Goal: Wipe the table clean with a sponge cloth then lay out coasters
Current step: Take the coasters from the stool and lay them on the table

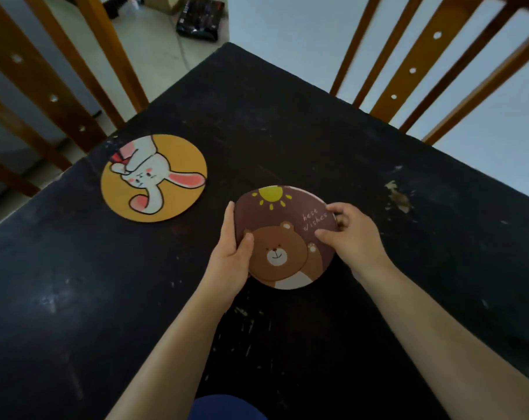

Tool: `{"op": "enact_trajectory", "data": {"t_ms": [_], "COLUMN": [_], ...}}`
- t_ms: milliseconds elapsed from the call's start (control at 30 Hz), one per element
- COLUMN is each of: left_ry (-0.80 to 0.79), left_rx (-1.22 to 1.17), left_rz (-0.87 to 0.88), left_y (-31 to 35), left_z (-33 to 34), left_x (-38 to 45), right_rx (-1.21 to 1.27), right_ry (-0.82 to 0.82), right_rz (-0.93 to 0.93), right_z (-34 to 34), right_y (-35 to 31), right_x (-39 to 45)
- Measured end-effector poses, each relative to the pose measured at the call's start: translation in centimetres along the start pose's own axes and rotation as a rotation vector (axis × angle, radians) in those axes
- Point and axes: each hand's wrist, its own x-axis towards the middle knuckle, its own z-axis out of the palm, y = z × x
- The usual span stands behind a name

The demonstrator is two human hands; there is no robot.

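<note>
bear coaster [282, 237]: we hold it between both hands, roughly centred in front of us, near edge lifted, far edge tipped down toward the table [287, 131]. Whether the far edge touches the top, we cannot tell.
long axis: none, it is a round disc; what matters is tilt, and its print faces up at us.
rabbit coaster [154, 178]: already flat on the table, ahead and left of our left hand, well apart from the bear coaster.
key relation: bare table lies directly under and just ahead of both hands; our guess is the bear coaster goes down right there, beside the rabbit coaster with a gap kept.
nearer hand: left hand sits closer to the rabbit coaster; right hand is on the far side from it.
left hand [234, 253]: pinching the coaster's left rim, thumb on the printed face, fingers curled along the edge and under.
right hand [352, 234]: pinching the right rim, thumb on top near the lettering, fingers bent behind the edge.
sponge cloth: not in view.
table state: scuffs and a chipped patch [398, 197] show just right of our right hand.
step: wiping looks finished, judging by one coaster laid; second one is mid-placement.
</note>
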Motion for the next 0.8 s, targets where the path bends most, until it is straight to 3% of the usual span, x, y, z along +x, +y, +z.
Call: {"op": "enact_trajectory", "data": {"t_ms": [100,200,300,400,467,533,600,667,800], "left_ry": [0.016,0.049,0.117,0.105,0.102,0.110,0.117,0.115,0.230], "left_rx": [0.058,0.006,-0.052,-0.078,-0.094,-0.106,-0.119,-0.158,-0.223], "left_rz": [0.016,-0.001,-0.077,-0.109,-0.110,-0.113,-0.132,-0.166,-0.112], "left_y": [-0.1,-0.2,-0.6,-0.2,0.0,0.2,0.4,0.5,0.7], "left_z": [0.7,0.8,0.8,0.8,0.8,0.9,0.9,0.9,0.7], "left_x": [-0.3,-0.2,0.0,0.1,0.0,-0.1,0.0,0.0,0.1], "right_rx": [0.320,0.243,0.135,0.355,0.501,0.442,0.241,0.133,0.249], "right_ry": [0.089,0.176,0.107,0.071,0.015,-0.087,-0.135,-0.096,0.096], "right_rz": [0.137,-0.035,-0.156,-0.187,-0.095,-0.027,-0.086,-0.174,-0.173], "right_z": [0.6,1.0,1.2,0.8,0.6,0.6,0.9,1.1,-2.7], "right_y": [0.3,0.4,1.3,1.9,2.3,2.7,3.0,3.0,1.0], "right_x": [0.1,-1.1,-2.3,-3.1,-3.4,-3.8,-4.2,-4.2,-1.4]}}
